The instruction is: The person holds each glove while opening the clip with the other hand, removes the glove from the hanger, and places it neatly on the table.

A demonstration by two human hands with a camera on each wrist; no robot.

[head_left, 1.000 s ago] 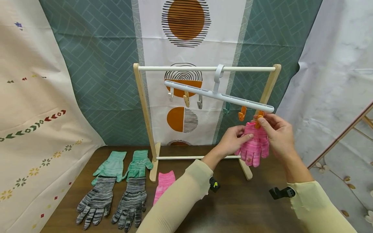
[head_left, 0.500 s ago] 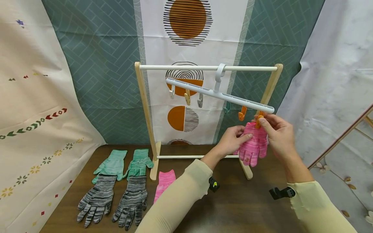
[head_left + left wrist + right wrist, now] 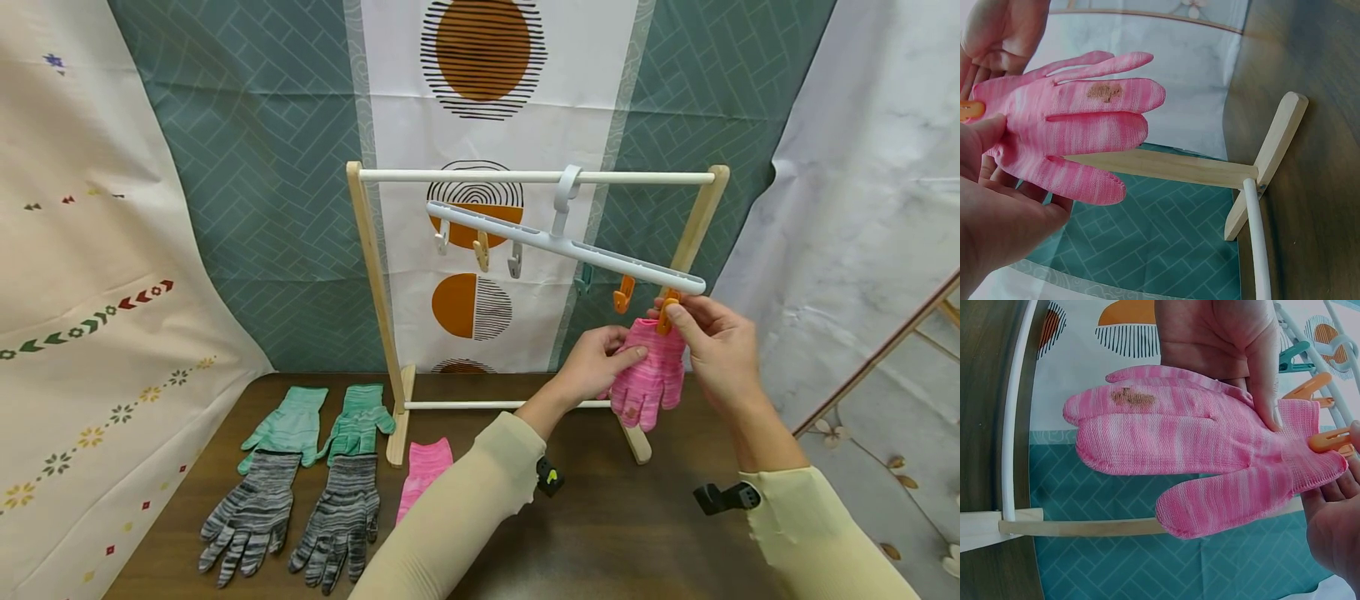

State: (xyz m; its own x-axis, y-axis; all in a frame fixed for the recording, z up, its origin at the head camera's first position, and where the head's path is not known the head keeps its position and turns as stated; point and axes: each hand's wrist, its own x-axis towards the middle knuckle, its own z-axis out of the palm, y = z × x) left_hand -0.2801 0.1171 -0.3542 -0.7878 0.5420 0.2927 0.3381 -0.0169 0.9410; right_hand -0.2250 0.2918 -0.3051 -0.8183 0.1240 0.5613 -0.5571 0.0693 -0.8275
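A pink knit glove hangs fingers-down below the right end of the white hanger. My left hand pinches the glove's left side, thumb in front. My right hand holds the orange clip at the hanger's end between thumb and fingers. In the right wrist view this orange clip sits over the edge of the glove's cuff. A brown stain marks one glove finger in the left wrist view. A second orange clip hangs just left of my right hand.
The hanger hooks onto the top bar of a wooden rack, tilted down to the right. Several other clips hang along it. On the table lie a pink glove, partly behind my left sleeve, two green gloves and two grey striped gloves.
The pink glove's fingers have swung slightly to the left. Both hands keep nearly the same places and holds; the head view has shifted a little.
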